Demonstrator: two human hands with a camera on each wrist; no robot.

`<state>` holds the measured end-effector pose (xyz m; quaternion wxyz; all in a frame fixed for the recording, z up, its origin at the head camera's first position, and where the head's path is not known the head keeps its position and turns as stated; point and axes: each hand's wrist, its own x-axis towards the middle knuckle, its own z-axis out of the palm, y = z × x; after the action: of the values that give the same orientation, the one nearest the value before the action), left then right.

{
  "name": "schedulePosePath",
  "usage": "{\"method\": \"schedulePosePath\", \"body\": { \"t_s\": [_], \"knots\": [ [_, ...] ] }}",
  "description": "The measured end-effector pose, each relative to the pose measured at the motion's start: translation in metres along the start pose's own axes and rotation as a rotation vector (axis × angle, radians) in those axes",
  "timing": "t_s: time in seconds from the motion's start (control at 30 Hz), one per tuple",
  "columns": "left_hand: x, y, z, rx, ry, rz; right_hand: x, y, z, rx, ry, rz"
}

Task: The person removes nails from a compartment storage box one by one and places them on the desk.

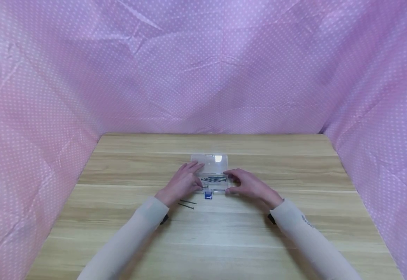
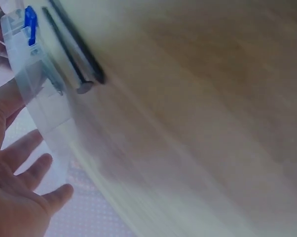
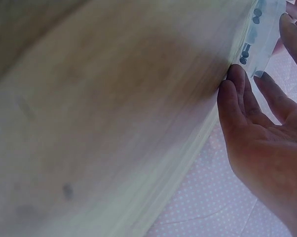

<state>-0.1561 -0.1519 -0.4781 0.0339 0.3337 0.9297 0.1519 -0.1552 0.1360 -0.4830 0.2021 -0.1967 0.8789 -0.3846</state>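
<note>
A clear plastic box [image 1: 217,186] lies on the table, its clear lid [image 1: 208,165] laid back behind it. Several dark nails [image 1: 214,179] rest in the rear compartment, and another nail [image 1: 219,190] is at the front right. My left hand [image 1: 182,184] reaches in from the left, thumb and forefinger at a nail [image 1: 205,188] in the front left compartment, other fingers spread over the lid. A blue latch [image 1: 208,195] sits at the box's front. My right hand [image 1: 250,186] holds the right end of the box between thumb and fingers.
Two loose nails [image 1: 186,206] lie on the wooden table [image 1: 224,241], in front of the box and near my left wrist. Pink dotted cloth [image 1: 221,77] hangs behind the table and along both sides.
</note>
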Motion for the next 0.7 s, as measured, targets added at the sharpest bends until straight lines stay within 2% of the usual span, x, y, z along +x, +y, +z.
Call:
{"method": "schedulePosePath", "body": {
  "t_s": [0.27, 0.43, 0.7],
  "knots": [
    [-0.0014, -0.0016, 0.0021, 0.042, 0.003, 0.073, 0.0001, -0.0006, -0.0004, -0.015, 0.002, 0.003],
    [0.0009, 0.0001, 0.0004, 0.094, -0.018, 0.092, -0.0013, -0.0021, -0.0005, -0.016, 0.002, 0.003],
    [0.0015, 0.0006, -0.0024, 0.109, -0.018, 0.110, 0.0000, -0.0013, -0.0003, -0.002, -0.008, 0.006]
  ]
}}
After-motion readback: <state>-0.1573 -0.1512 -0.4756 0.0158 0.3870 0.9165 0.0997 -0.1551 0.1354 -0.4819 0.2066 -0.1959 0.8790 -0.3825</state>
